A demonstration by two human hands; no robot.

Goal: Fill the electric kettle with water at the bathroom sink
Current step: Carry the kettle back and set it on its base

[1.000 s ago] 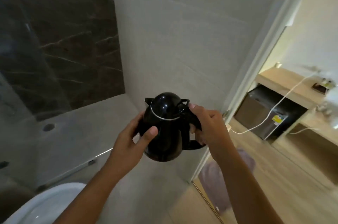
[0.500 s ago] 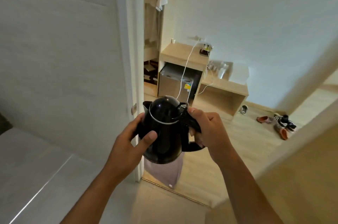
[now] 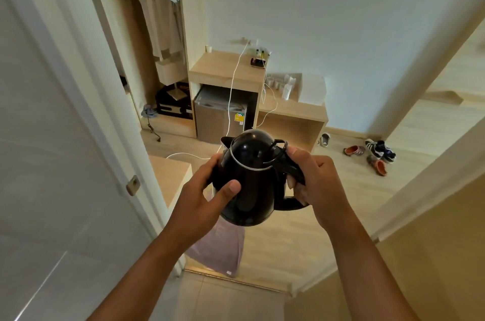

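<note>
Here, nearest the camera, two bare forearms reach forward and hold a black electric kettle [image 3: 249, 184] in the air above the doorway threshold [image 3: 236, 280]. The left hand [image 3: 202, 200] cups the kettle's round body, thumb laid across its front and fingers wrapped behind; the right hand [image 3: 319, 184] is clenched around the handle on the kettle's right side. The domed lid is down and the spout points away, toward the far left. Directly beneath the kettle a mauve floor mat [image 3: 223, 250] lies just past the threshold. At near left a pale tiled wall ends at a white door frame [image 3: 105, 121] with a small metal strike plate [image 3: 133, 185]; at near right a wood-toned door [image 3: 430, 255] stands angled open, so the passage between frame and door is narrow. Beyond, light wood flooring lies open in the middle. A white cable [image 3: 189, 155] trails across the floor at left and climbs to the top of a wooden cabinet [image 3: 223, 68], which houses a minifridge [image 3: 220, 116]. To the right a lower shelf unit [image 3: 296, 113] carries white cups [image 3: 275, 83]. Farther left, robes [image 3: 160, 5] hang in an open wardrobe. Shoes [image 3: 372, 154] are scattered on the floor at far right beside the white wall.
</note>
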